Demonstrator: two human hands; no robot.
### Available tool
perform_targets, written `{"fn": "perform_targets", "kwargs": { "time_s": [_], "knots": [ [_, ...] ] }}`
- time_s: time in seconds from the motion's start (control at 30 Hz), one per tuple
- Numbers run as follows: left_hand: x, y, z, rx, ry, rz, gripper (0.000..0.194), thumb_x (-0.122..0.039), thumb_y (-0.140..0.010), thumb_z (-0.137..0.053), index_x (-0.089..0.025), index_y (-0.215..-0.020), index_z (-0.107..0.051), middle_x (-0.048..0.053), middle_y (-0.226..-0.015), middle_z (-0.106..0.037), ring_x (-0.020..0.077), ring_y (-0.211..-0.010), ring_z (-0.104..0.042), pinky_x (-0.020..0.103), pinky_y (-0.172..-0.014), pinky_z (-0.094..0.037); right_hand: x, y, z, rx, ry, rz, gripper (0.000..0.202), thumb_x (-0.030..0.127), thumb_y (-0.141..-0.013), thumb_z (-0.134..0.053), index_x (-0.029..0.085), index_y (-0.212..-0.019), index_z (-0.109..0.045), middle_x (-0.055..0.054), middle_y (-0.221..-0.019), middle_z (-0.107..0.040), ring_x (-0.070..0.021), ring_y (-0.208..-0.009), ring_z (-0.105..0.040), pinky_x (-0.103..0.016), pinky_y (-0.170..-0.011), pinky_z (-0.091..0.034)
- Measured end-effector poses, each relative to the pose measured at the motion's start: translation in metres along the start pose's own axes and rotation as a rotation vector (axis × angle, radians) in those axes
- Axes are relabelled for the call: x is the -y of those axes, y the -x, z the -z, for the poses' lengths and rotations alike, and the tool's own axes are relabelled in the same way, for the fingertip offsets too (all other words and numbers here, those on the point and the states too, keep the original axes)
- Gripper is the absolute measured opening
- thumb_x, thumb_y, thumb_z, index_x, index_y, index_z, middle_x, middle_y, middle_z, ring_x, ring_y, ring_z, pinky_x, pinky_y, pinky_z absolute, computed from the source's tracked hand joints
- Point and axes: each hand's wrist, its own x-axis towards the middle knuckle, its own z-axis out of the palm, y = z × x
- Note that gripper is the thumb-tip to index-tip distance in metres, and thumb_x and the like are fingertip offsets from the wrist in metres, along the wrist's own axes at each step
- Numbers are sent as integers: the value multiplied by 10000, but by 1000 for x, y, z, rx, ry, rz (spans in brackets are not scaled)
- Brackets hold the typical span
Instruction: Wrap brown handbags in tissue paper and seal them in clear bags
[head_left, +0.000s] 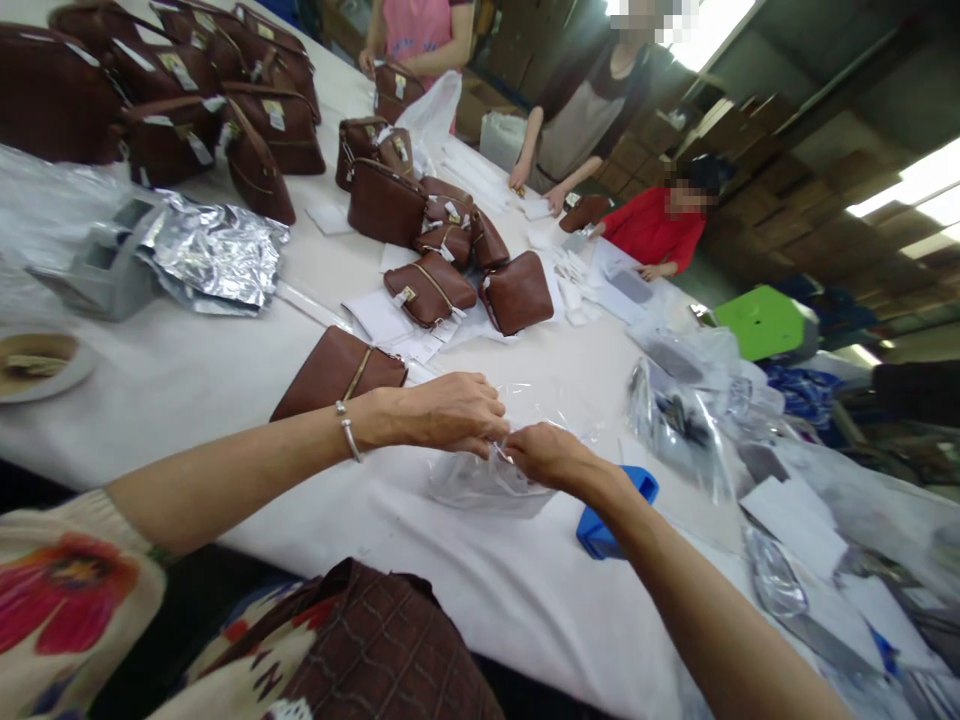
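Over the white-covered table [420, 560], my left hand [457, 412] and my right hand [544, 455] are close together, both with fingers closed on a clear plastic bag [487, 490]. The bag spreads in front of and below the fingers; its contents cannot be made out. Beside my left forearm lies a brown pouch [322, 375] with a zip. A blue plastic object [600, 525] rests on the table, partly hidden by my right forearm.
Several brown bags [390, 205] stand further back, more at the left. Silver foil packaging [214, 250] lies by a grey tape dispenser [120, 265]. A round container [45, 365] sits far left. Plastic bags [682, 410] cover the right side. Three people work across the table.
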Motion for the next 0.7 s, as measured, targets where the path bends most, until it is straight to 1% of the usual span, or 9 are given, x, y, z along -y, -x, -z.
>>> {"fn": "perform_targets", "kwargs": {
  "time_s": [0.1, 0.17, 0.23, 0.3, 0.37, 0.43, 0.57, 0.63, 0.7],
  "knots": [
    [2, 1, 5, 33, -14, -19, 164, -330, -824, -757, -219, -787, -642, 11, -739, -670, 162, -684, -586, 285, -686, -388, -30, 36, 28, 101, -146, 1, 432, 515, -939, -458, 241, -741, -727, -24, -709, -734, -172, -637, -665, -250, -578, -433],
    [6, 1, 8, 53, -52, -36, 159, -314, -821, -761, -224, -779, -636, 7, -724, -662, 163, -698, -578, 281, -674, -371, -50, 59, 38, 119, -177, -35, 359, 556, -876, -555, 253, -823, -740, -18, -781, -748, -191, -701, -675, -257, -600, -436],
    [14, 0, 11, 94, -120, -34, 148, -280, -810, -769, -224, -790, -633, 12, -742, -665, 172, -745, -576, 281, -686, -361, -67, 75, 38, 65, -63, -82, 198, 439, -774, -711, 259, -851, -744, -16, -812, -753, -213, -742, -682, -270, -636, -436],
    [24, -2, 14, 126, -188, -17, 138, -227, -795, -773, -217, -805, -635, 20, -760, -668, 179, -766, -569, 285, -691, -351, -76, 83, 32, -25, 76, -83, 103, 273, -752, -733, 254, -853, -740, -22, -835, -759, -219, -790, -687, -296, -740, -432],
    [34, -7, 22, 143, -242, 11, 119, -164, -795, -750, -205, -789, -638, 20, -746, -662, 172, -721, -550, 290, -677, -339, -78, 88, 28, -110, 168, -48, 88, 196, -822, -656, 240, -845, -729, -34, -855, -759, -208, -813, -686, -318, -818, -402],
    [37, -12, 36, 138, -294, 30, 116, -121, -816, -703, -197, -759, -636, 12, -723, -650, 161, -667, -524, 296, -663, -327, -77, 98, 30, -191, 229, -34, 147, 196, -891, -584, 231, -834, -715, -41, -862, -753, -188, -780, -679, -319, -808, -381],
    [20, -23, 71, 54, -414, 2, 123, -163, -890, -628, -199, -772, -627, 14, -766, -649, 170, -689, -517, 319, -690, -325, -70, 132, 39, -334, 343, -14, 189, 255, -933, -567, 219, -791, -687, -26, -805, -724, -166, -705, -655, -312, -750, -365],
    [13, -26, 75, 18, -458, -24, 138, -201, -919, -602, -201, -782, -621, 23, -797, -653, 179, -726, -525, 330, -717, -331, -67, 143, 33, -372, 350, 9, 154, 279, -920, -608, 228, -802, -691, -16, -818, -719, -173, -741, -659, -316, -760, -365],
    [15, -28, 66, 36, -464, -54, 154, -207, -910, -616, -205, -757, -618, 20, -763, -648, 183, -737, -530, 329, -727, -336, -66, 143, 21, -380, 355, 4, 17, 250, -859, -696, 236, -862, -706, -18, -878, -728, -191, -820, -668, -318, -779, -369]
  ]
}}
